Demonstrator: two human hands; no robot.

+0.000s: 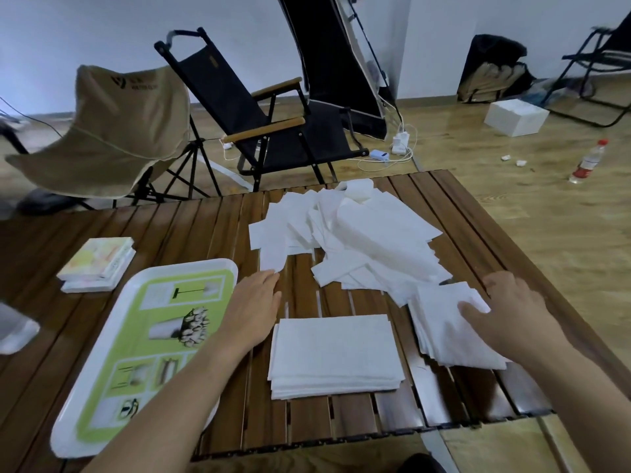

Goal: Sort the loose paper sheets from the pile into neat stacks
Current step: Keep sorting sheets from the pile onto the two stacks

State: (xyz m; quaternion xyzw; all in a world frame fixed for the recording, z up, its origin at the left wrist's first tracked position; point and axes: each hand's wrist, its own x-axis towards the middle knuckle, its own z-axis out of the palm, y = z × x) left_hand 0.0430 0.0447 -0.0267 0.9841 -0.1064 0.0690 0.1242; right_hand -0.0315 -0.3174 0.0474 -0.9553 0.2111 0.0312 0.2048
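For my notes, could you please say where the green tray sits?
In the head view, the green tray lies near left, beside the neat paper stack.

Indoor room, camping gear: folding chairs (273,131), slatted roll table (191,233)

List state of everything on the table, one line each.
loose pile, jumbled, unsorted
centre stack, squared, no hand on it
right stack, fanned, edges uneven
left hand, open, fingertips at a sheet of the loose pile
right hand, open, flat on right stack
tray, lying flat, partly under left forearm
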